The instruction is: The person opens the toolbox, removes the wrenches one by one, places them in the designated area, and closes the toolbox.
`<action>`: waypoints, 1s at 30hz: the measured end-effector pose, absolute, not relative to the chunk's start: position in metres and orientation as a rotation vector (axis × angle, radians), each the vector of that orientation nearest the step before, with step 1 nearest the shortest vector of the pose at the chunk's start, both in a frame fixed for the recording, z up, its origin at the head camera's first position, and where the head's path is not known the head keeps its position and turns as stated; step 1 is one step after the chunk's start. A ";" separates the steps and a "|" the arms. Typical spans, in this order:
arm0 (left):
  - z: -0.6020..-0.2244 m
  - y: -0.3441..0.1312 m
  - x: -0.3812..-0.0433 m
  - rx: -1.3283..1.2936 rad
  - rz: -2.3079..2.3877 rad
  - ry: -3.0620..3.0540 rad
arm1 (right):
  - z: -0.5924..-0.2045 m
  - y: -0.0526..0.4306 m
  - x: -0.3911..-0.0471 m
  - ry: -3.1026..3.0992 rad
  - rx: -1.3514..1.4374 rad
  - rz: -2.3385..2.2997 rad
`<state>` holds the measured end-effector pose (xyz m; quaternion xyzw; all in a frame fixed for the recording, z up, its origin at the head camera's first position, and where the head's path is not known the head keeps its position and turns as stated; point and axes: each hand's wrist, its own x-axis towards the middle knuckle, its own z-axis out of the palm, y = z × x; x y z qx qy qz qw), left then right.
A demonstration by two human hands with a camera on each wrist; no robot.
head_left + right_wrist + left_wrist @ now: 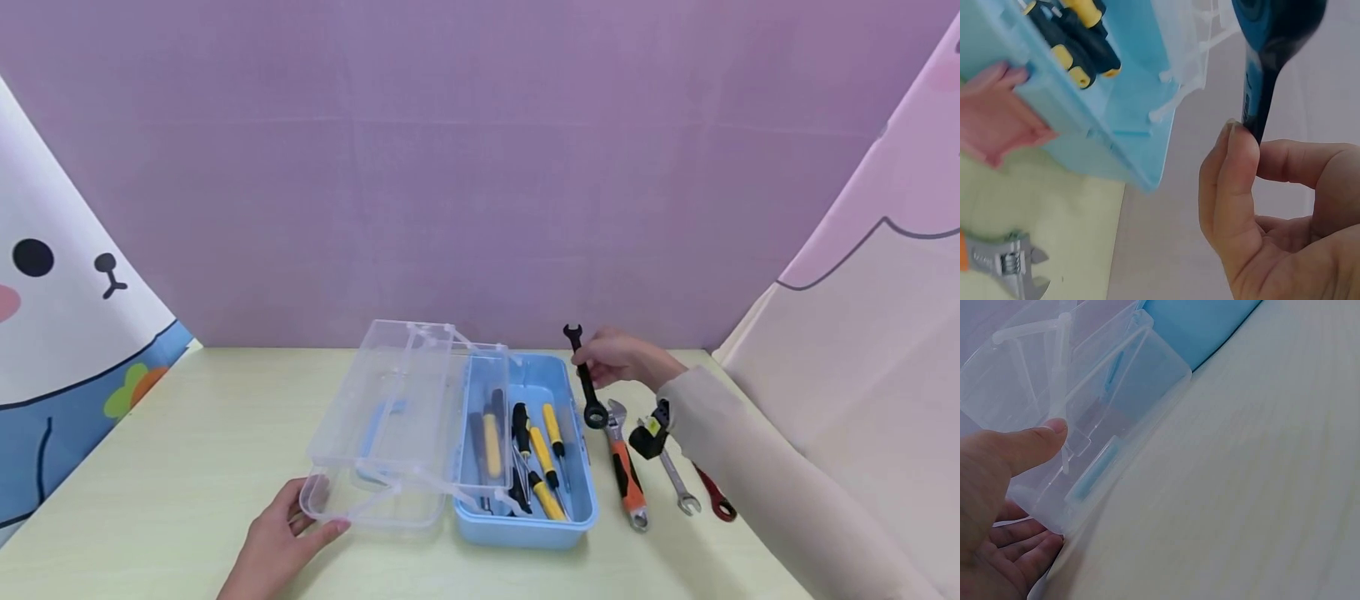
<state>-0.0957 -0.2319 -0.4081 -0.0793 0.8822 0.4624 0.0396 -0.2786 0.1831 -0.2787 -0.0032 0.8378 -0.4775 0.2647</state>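
Observation:
My right hand (618, 357) pinches a black combination wrench (583, 377) between thumb and fingers, holding it up beside the right wall of a blue toolbox (525, 535). The wrench's open end points up and its ring end hangs down. My left hand (279, 533) holds the near left corner of the toolbox's clear lid (420, 417), which is swung open to the left. In the left wrist view the thumb (1038, 444) lies against the lid and the other fingers are beneath its edge. Inside the box lie several screwdrivers (553, 425) with yellow and black handles.
Right of the box, an orange-handled adjustable wrench (628, 477), a silver wrench (677, 482) and a red wrench (722, 503) lie on the pale table (187, 433). A pink latch (1004, 112) sticks out from the box's side. A purple cloth (465, 167) hangs behind.

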 end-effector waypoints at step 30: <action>-0.411 -0.236 -0.096 -0.220 1.498 2.693 | -0.306 0.269 -0.259 2.348 0.038 -1.286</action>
